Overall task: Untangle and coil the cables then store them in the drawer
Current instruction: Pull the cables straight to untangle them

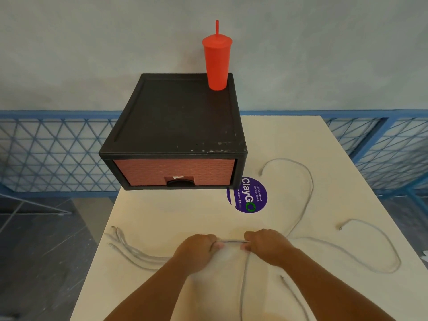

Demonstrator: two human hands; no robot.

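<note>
While both hands pinch one short taut stretch of white cable (232, 241) between them, left hand (197, 250) and right hand (266, 247) curl tight on it; more cables (308, 181) sprawl across the tabletop (162, 218) (loose, uncoiled) before the closed drawer (176, 171).

A cream table (173, 218) carries a black drawer unit (176, 117), loose grey cables (143, 258) and a round purple sticker (251, 195).
</note>
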